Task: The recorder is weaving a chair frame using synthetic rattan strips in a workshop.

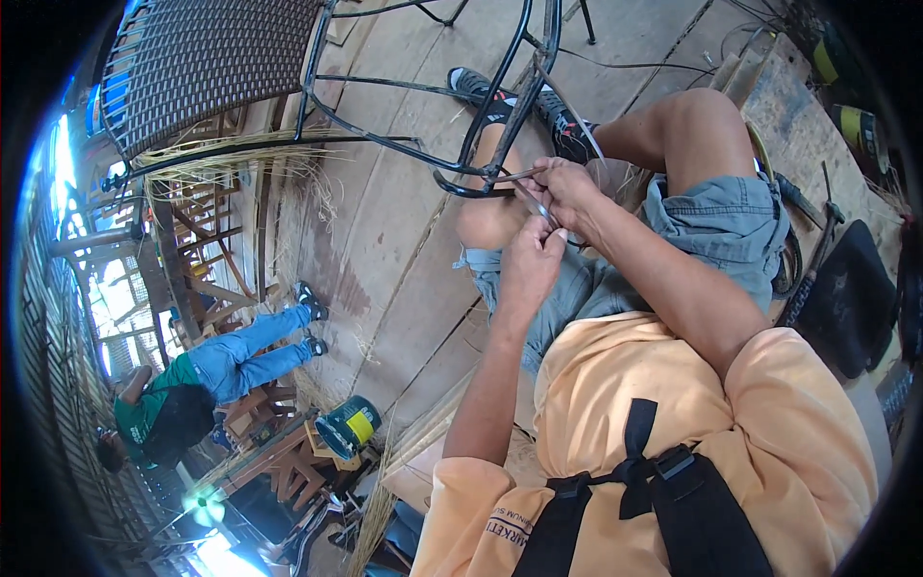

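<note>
Black metal frame is reaching toward the seated person's knee. The right hand is pinching a brown strip at the frame's end; the left hand is grasping a shiny blade-like tool. With hands this close, a slip could be nicking fingers.

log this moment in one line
left hand: holding shiny flat piece | right hand: pinching brown strand | in front: black metal furniture frame | upper left: dark woven panel
</note>
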Tool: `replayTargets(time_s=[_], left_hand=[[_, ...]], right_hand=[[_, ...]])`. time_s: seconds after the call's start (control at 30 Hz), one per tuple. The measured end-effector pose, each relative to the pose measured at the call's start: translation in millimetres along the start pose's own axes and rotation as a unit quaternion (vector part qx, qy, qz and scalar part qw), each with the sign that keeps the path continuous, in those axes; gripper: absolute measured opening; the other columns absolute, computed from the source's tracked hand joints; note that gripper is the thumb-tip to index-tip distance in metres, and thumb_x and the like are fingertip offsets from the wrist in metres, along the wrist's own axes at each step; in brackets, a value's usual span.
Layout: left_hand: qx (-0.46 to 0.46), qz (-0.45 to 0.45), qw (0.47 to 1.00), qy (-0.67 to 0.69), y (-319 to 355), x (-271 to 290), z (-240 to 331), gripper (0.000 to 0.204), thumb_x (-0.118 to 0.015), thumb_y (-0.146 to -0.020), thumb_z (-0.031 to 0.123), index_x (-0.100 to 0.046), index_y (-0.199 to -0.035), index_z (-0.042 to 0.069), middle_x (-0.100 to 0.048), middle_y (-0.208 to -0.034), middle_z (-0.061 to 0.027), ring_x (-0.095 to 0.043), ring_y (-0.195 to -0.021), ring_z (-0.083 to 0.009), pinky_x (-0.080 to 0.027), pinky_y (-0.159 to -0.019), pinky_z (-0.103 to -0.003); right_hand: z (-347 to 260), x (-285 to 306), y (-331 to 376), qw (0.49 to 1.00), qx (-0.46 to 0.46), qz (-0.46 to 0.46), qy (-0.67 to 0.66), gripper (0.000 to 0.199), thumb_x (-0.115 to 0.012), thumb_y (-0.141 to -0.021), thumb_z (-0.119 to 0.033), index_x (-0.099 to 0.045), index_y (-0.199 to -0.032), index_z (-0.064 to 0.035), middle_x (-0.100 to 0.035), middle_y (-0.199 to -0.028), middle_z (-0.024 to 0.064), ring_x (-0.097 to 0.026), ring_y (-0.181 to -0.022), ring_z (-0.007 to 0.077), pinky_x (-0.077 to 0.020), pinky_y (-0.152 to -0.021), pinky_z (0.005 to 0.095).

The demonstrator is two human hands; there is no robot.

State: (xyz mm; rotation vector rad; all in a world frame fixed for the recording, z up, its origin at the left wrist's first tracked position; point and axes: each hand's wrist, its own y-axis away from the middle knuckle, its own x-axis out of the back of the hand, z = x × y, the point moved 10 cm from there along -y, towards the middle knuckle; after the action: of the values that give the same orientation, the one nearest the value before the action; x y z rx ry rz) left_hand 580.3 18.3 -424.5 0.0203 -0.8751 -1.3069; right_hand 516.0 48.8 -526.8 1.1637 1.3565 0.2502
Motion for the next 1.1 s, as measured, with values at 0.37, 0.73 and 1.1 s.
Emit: replayTargets(time_s=[0.37, 0.73, 1.1], left_hand=[[0.005, -0.007, 0.999, -0.036, 2, 1, 6, 0.016, -0.056, -0.083, 0.014, -0.055, -0.088, -0.002, -0.057, -0.07, -0.0042, -0.049, -0.063, -0.0096, -0.041, -0.059, -0.027], [-0.167, 0.147, 0.921, -0.318, 11, 71, 77, 0.022, -0.058, -0.078, 0.012, -0.06, -0.1, 0.011, -0.058, -0.101, -0.0137, -0.057, -0.093, -0.028, -0.044, -0.078, -0.037], [-0.335, 0.061, 0.852, -0.398, -36, 95, 94, 0.023, -0.063, -0.073, 0.017, -0.064, -0.097, 0.015, -0.054, -0.112, -0.0106, -0.046, -0.112, -0.0291, -0.032, -0.093, -0.045]], right_hand=[[6, 3, -6, 0.999, -0.012, -0.023, -0.036, 0.021, -0.032, -0.083, 0.009, -0.039, -0.1, 0.0004, -0.056, -0.086, 0.0178, -0.063, -0.072, 0.0243, -0.0575, -0.065, 0.0351], [13, -25, 14, 0.984, -0.098, -0.141, 0.04, 0.01, -0.04, -0.088, -0.001, -0.046, -0.097, -0.0025, -0.059, -0.089, 0.0129, -0.064, -0.076, 0.0216, -0.0565, -0.057, 0.0331], [12, -39, 25, 0.972, -0.131, -0.182, 0.069, 0.011, -0.041, -0.09, -0.006, -0.051, -0.094, -0.003, -0.058, -0.074, 0.0045, -0.051, -0.049, 0.0098, -0.0356, -0.031, 0.0185]])
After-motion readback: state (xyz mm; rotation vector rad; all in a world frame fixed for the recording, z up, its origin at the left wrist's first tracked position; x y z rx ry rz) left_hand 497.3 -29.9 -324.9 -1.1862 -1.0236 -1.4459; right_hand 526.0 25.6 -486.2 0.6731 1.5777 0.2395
